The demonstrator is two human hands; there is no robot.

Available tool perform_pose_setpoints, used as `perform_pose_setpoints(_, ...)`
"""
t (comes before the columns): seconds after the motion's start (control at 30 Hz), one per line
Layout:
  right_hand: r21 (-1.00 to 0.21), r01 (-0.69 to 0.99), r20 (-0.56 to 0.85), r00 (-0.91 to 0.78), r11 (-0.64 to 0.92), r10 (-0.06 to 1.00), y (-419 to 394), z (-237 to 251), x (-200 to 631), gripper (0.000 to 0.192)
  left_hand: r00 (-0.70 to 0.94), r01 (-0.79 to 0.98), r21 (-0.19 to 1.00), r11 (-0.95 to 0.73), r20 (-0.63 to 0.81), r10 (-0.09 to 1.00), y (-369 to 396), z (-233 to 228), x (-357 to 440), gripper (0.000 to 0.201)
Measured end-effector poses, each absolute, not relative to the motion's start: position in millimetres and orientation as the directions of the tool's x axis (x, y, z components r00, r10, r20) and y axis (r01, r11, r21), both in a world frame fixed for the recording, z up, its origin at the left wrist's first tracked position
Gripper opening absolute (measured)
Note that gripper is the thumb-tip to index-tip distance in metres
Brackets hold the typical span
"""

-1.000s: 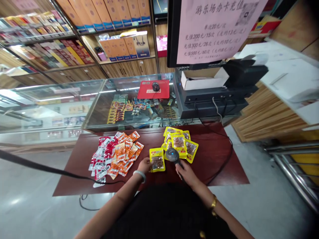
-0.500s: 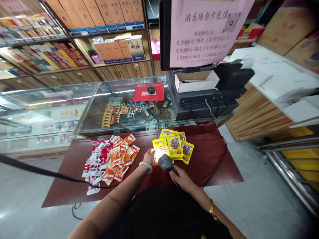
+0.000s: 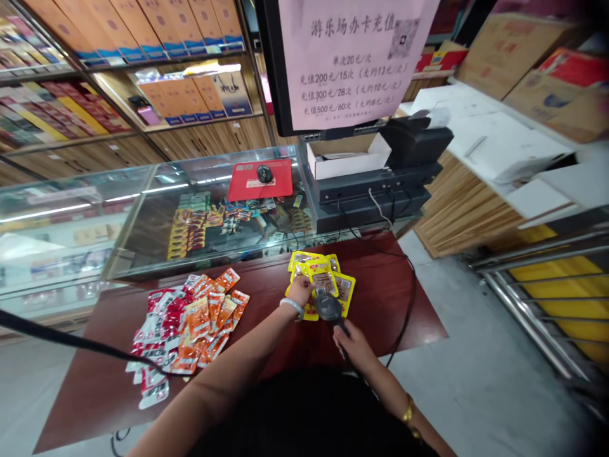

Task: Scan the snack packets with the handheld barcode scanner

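Observation:
My right hand (image 3: pixel 356 346) is wrapped round the handle of a dark handheld barcode scanner (image 3: pixel 328 307), whose head hangs over the near side of a small pile of yellow snack packets (image 3: pixel 344 291). At the pile's left side my left hand (image 3: pixel 301 292) has its fingers curled at the edge of the top yellow packet (image 3: pixel 324 277), closed on it; the fingertips are partly hidden. Left of my forearm lie a heap of orange packets (image 3: pixel 196 317) and, partly beneath it, red-and-white packets (image 3: pixel 151 330), all on a dark red-brown tabletop (image 3: pixel 266 346).
A glass display counter (image 3: pixel 143 222) stands behind the table, with a mouse (image 3: pixel 264 173) on a red mat (image 3: pixel 238 185). A monitor with a pink notice (image 3: pixel 352 70) rises at the back. One black cable (image 3: pixel 410 298) runs along the right; another strap (image 3: pixel 71 339) crosses the left.
My left hand has moved from the left yellow packet onto the top of the pile. The bright scanner light on the packet is gone. The whole view has shifted a little.

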State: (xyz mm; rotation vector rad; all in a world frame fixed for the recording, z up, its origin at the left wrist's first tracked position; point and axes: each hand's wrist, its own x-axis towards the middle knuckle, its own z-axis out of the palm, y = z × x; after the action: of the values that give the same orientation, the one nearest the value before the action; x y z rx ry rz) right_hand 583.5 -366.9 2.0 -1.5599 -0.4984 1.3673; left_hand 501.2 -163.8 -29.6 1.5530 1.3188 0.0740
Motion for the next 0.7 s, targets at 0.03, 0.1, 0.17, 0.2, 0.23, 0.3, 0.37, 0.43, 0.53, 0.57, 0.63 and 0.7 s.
perform_pose_setpoints(0.03,-0.842,-0.289,-0.531,0.301,-0.455,0.792,-367.5,1.9,585.1,0.048,0.41,0.722,0.686,0.094,-0.534,0.74,-162.3,-27.7,506.8,0.017)
perform_pose_setpoints(0.1,-0.833,-0.301,-0.548,0.323,-0.465,0.772,-368.2,1.8,587.9,0.048,0.452,0.774,0.633,-0.022,-0.527,0.72,-160.1,-22.4,515.5,0.013)
perform_pose_setpoints(0.17,-0.826,-0.316,-0.558,0.335,-0.467,0.759,-368.3,2.1,589.8,0.049,0.47,0.808,0.58,-0.107,-0.523,0.711,-159.1,-15.4,521.8,0.013)
perform_pose_setpoints(0.2,-0.824,-0.323,-0.56,0.337,-0.466,0.757,-368.3,2.2,590.5,0.049,0.469,0.824,0.55,-0.135,-0.529,0.707,-159.3,-11.6,524.3,0.013)
perform_pose_setpoints(0.23,-0.823,-0.328,-0.56,0.338,-0.463,0.756,-368.3,2.2,590.9,0.05,0.466,0.838,0.522,-0.156,-0.539,0.701,-159.8,-8.0,526.3,0.015)
perform_pose_setpoints(0.3,-0.821,-0.337,-0.563,0.346,-0.461,0.751,-368.9,1.6,590.7,0.052,0.467,0.853,0.487,-0.188,-0.549,0.694,-161.6,-2.2,527.8,0.018)
perform_pose_setpoints(0.37,-0.812,-0.349,-0.577,0.357,-0.468,0.734,-370.1,-0.2,589.1,0.054,0.475,0.85,0.483,-0.208,-0.536,0.698,-163.0,-0.4,524.0,0.021)
perform_pose_setpoints(0.43,-0.797,-0.363,-0.597,0.35,-0.482,0.722,-371.4,-2.9,586.4,0.055,0.466,0.843,0.506,-0.182,-0.521,0.715,-162.8,-3.6,511.8,0.024)
perform_pose_setpoints(0.53,-0.773,-0.399,-0.621,0.322,-0.493,0.714,-372.8,-4.7,580.1,0.055,0.426,0.805,0.592,-0.036,-0.536,0.728,-158.2,-14.8,473.8,0.022)
perform_pose_setpoints(0.57,-0.769,-0.402,-0.624,0.3,-0.497,0.722,-373.0,-3.8,577.2,0.055,0.405,0.786,0.618,0.021,-0.541,0.737,-155.6,-18.8,455.8,0.02)
perform_pose_setpoints(0.63,-0.757,-0.4,-0.632,0.252,-0.516,0.733,-373.0,0.3,569.6,0.052,0.343,0.758,0.645,0.098,-0.521,0.781,-148.8,-25.4,413.7,0.018)
perform_pose_setpoints(0.7,-0.744,-0.398,-0.643,0.207,-0.537,0.737,-371.6,6.2,558.4,0.049,0.265,0.76,0.643,0.091,-0.435,0.86,-140.2,-28.9,366.0,0.012)
